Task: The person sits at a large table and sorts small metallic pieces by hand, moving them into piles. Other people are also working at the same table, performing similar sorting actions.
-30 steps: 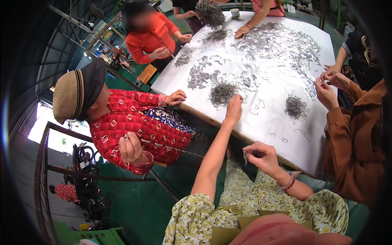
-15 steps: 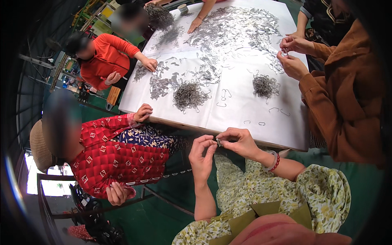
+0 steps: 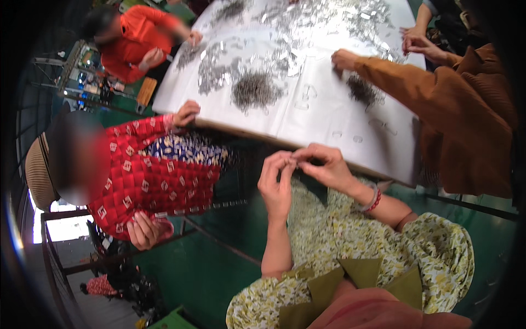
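My left hand and my right hand meet in front of the near edge of the table. Thumbs and fingertips of both pinch a small metal piece, blurred and mostly covered by the fingers. A red bead bracelet and a pale bangle circle my right wrist. Beyond my hands, loose C-shaped metal hooks lie on the white tabletop. Farther in is a tangled pile of metal hooks, with a smaller dark pile to its right.
Many flat metal pieces cover the far tabletop. At left, a person in a red patterned jacket rests one hand on the table edge; beyond is a person in orange. A brown sleeve reaches across from the right.
The view has shifted, so the table appears higher. The brown-sleeved arm has stretched over the table past the smaller hook pile. My hands keep their pinch.
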Motion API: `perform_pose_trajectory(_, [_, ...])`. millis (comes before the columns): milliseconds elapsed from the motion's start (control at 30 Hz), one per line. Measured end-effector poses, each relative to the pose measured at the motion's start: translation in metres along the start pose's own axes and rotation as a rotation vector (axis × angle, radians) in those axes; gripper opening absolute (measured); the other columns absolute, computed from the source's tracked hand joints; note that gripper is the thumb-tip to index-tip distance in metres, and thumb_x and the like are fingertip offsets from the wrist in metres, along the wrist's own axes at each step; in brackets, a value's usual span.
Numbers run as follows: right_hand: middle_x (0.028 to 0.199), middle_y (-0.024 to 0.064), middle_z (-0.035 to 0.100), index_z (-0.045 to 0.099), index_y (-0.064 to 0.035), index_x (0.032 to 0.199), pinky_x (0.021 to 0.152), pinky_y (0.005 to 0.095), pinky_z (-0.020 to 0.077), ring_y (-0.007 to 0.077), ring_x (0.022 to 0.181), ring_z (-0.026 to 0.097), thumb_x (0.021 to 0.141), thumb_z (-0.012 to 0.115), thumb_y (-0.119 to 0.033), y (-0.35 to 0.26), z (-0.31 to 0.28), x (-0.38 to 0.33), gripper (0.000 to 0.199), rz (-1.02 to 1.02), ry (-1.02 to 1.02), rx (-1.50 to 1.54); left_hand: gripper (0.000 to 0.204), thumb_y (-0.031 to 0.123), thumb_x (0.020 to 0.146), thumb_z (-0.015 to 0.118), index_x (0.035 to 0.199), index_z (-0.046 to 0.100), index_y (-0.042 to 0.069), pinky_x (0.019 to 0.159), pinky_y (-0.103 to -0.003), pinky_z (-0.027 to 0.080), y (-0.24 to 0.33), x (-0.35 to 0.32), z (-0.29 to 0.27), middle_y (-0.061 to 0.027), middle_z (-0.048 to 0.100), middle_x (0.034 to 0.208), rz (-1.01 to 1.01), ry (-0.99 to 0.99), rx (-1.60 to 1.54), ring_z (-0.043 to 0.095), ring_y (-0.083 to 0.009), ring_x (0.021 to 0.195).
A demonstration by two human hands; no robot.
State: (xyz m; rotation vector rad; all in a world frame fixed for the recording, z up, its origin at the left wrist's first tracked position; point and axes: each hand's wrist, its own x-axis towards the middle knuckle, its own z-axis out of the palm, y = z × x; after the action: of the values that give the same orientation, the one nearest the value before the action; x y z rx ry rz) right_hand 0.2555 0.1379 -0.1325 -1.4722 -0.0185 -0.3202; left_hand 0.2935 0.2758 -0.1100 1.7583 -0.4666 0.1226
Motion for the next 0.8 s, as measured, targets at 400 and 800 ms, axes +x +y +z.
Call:
perform_pose_trajectory(400, [0.093,0.0175,0.067,0.064,-0.0026,0.111,0.074,0.0342,0.0514,0.0253,0.083,0.066,0.087,0.052,-0.003,0.076,-0.092,0.158,0.027,-0.09,0.164,-0.646,0.008,0.004,0.09,0.059,0.096,0.06,-0.001,0.087,-0.03,0.049,-0.004,-0.012,-0.004,-0.0104,0.066,0.092,-0.112,0.08,-0.231,0.063,-0.0168,0.089])
perform_pose_trajectory(800, [0.095,0.0216,0.06,0.055,0.0027,0.107,0.082,0.0426,0.0474,0.0364,0.092,0.058,0.09,0.043,-0.005,0.173,-0.214,0.249,0.022,-0.523,0.034,-1.455,0.007,-0.001,0.084,0.063,0.09,0.065,0.0,0.077,-0.029,0.05,0.008,-0.017,-0.018,-0.0066,0.068,0.085,-0.105,0.055,-0.142,0.061,-0.0165,0.087])
